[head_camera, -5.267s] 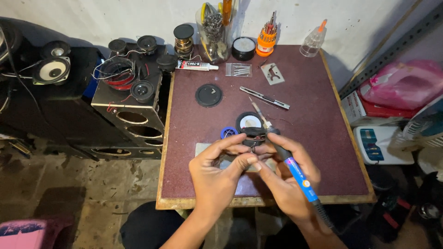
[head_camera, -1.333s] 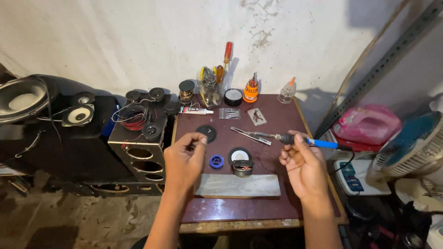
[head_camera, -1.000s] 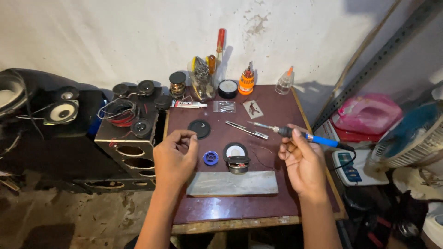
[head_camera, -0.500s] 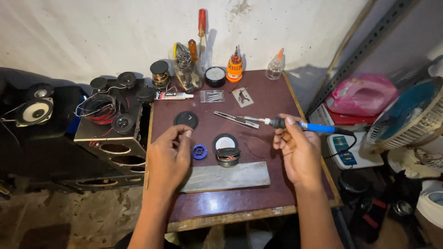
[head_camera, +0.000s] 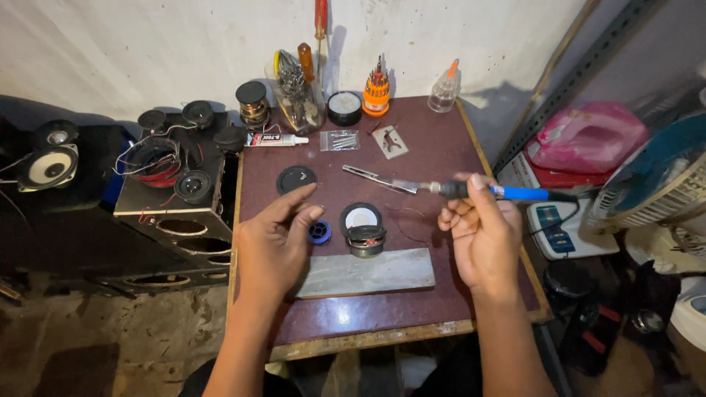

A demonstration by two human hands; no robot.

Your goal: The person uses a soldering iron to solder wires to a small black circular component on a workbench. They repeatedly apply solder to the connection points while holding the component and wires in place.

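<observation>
The table has a dull maroon top, worn and faintly shiny near its front edge. A matt grey metal plate lies on it. The soldering iron has a glossy blue plastic handle and bare metal tip. Rough whitewashed wall behind.

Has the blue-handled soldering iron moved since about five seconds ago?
Yes. The soldering iron was low over the small speaker, near the table's front edge; the right hand now holds it level, farther back and right of that speaker.
</observation>
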